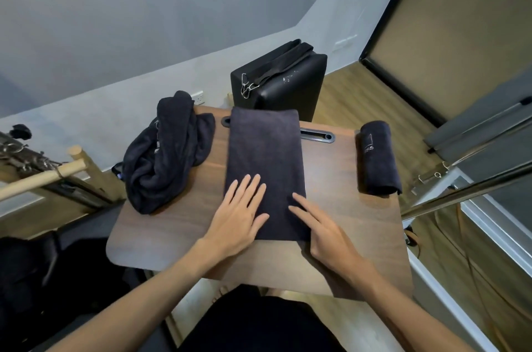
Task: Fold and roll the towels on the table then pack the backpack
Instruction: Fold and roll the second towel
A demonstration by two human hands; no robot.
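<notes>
- Folded towel (264, 167): a dark, long rectangle lying flat along the middle of the wooden table (161, 236), its near end under both hands.
- Left hand (239, 219): fingers straight and spread, palm down, pressing flat on the near left part of the folded towel; it grasps nothing.
- Right hand (325, 232): fingers extended, resting on the near right edge of the folded towel, heel of the hand on the table; released, not clenched.
- Rolled towel (377, 158): a finished dark roll with pale lettering, lying on the table beyond and to the right of the right hand, well apart from the folded towel.
- Crumpled towels (164, 153): a loose dark heap beyond and to the left of the left hand, near the table's left edge.
- Black case (282, 83): upright past the table's far edge, beyond both hands, straps and metal clips on top.
</notes>
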